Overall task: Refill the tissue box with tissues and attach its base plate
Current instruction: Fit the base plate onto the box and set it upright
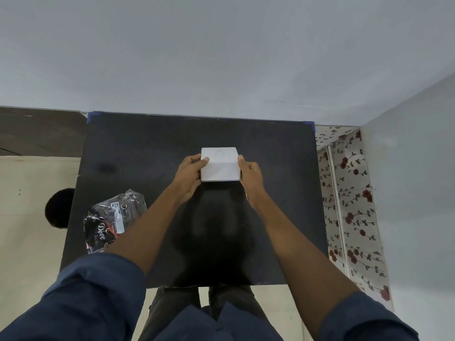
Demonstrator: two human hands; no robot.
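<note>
Tissue box (219,164) sits on the black table (138,148), toward its far middle, and I have it clasped between my 2 hands. My left hand (188,177) has its thumb hooked over the top left corner, the other fingers wrapped on the left wall. My right hand (250,174) presses fingers flat against the right wall. I see a faint round mark on the upper face, but I cannot tell if that is the base plate or the opening.

My worry: a squeeze on only 2 walls could let the smooth box slip or tip as it lifts.

Both forearms reach straight forward, converging on the box, sleeves pushed up. The crumpled tissue packet (112,221) lies well apart, near my left arm.
</note>
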